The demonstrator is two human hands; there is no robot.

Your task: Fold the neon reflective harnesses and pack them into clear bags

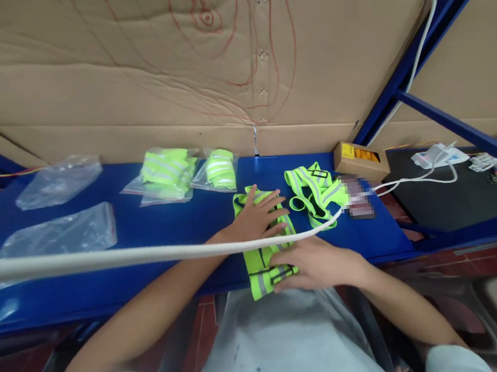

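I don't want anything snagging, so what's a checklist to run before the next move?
1. Left hand on the green strap: ok, fingers spread over it.
2. Right hand at the strap's near end: ok.
3. Right hand's grip firm: cannot tell.
4. View free of the white cable: not ok, it crosses before the hands.
5. Loose green bundle apart from the strap: ok, lying to its right.

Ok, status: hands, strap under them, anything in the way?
Left hand spread over green strap. Right hand at its near end, grip unclear. Strap's near end at edge of blue table. White cable crosses strap in view.
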